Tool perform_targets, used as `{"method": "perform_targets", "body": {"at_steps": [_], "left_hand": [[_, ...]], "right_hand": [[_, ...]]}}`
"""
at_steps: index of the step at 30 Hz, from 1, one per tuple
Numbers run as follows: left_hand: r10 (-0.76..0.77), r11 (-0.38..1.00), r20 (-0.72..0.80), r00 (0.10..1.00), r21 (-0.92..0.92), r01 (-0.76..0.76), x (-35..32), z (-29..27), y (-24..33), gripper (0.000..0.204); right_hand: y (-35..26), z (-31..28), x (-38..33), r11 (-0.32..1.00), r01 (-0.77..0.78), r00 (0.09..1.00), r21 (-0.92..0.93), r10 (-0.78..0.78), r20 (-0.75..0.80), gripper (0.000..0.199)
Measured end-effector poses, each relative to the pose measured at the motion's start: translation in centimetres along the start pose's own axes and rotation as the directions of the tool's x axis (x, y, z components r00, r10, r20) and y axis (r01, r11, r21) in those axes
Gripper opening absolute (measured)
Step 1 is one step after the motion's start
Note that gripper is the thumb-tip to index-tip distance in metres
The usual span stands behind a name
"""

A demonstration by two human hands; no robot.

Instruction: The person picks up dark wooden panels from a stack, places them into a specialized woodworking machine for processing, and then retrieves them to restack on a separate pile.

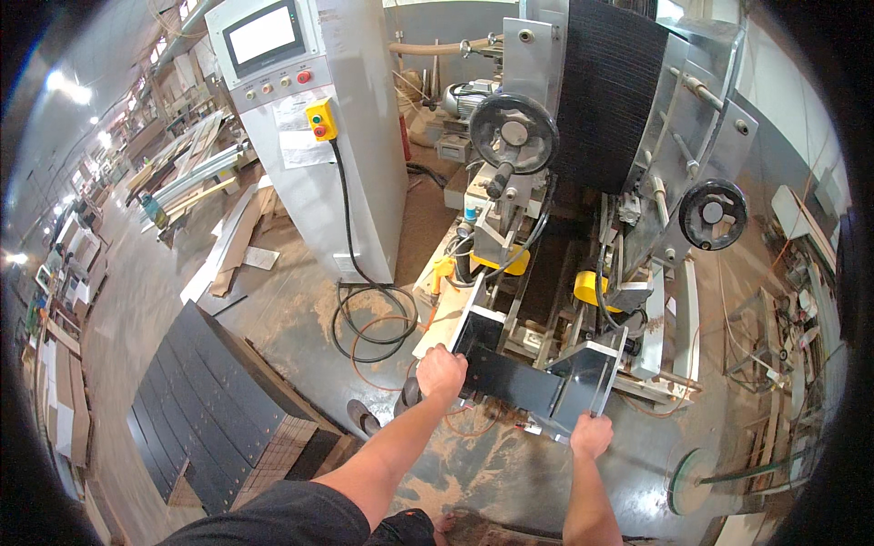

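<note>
My left hand (442,373) grips the left end of a dark glossy panel (510,378) that lies across the infeed of a large machine (601,136). At the panel's right end my right hand (592,435) holds the lower corner. The panel sits between metal guide plates (592,373) at the machine's front. Two black handwheels (514,132) (713,214) stand above it on the machine.
A stack of dark panels (214,400) lies on the floor to my left. A grey control cabinet (309,118) with a screen and a yellow button box stands behind it, black cable (364,309) coiled at its foot. Sawdust covers the floor. Timber offcuts (228,246) lie further left.
</note>
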State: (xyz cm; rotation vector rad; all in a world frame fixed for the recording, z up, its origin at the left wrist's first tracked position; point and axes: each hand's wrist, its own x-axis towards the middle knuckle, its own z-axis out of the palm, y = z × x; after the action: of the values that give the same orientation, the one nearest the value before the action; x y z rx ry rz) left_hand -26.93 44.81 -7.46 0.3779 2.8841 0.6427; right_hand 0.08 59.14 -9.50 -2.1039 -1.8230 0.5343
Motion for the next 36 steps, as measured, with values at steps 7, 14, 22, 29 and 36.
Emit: {"method": "perform_targets", "body": {"at_steps": [7, 14, 22, 29, 36], "left_hand": [[0.019, 1.000, 0.005, 1.000, 0.024, -0.019, 0.1, 0.0, -0.3, 0.034], [0.025, 1.000, -0.031, 0.999, 0.005, -0.025, 0.0, 0.3, -0.3, 0.037], [-0.017, 0.999, 0.007, 1.000, -0.037, 0.017, 0.4, 0.8, -0.7, 0.038], [-0.004, 0.999, 0.041, 0.999, -0.052, 0.006, 0.1, -0.1, -0.8, 0.035], [-0.018, 0.998, 0.054, 0.998, -0.058, 0.021, 0.2, -0.3, -1.2, 0.035]], "right_hand": [[-0.7, -0.4, -0.4, 1.000, -0.015, 1.000, 0.012, 0.015, 0.000, 0.034], [-0.2, 0.1, 0.0, 1.000, 0.005, 1.000, -0.003, -0.005, -0.009, 0.039], [0.1, 0.6, 0.3, 0.999, 0.015, 1.000, -0.031, -0.015, 0.009, 0.040], [-0.4, 0.3, -0.4, 1.000, 0.002, 1.000, -0.002, -0.002, 0.019, 0.041], [1.9, 2.5, 1.3, 0.992, 0.116, 0.992, 0.045, -0.118, 0.048, 0.041]]}}
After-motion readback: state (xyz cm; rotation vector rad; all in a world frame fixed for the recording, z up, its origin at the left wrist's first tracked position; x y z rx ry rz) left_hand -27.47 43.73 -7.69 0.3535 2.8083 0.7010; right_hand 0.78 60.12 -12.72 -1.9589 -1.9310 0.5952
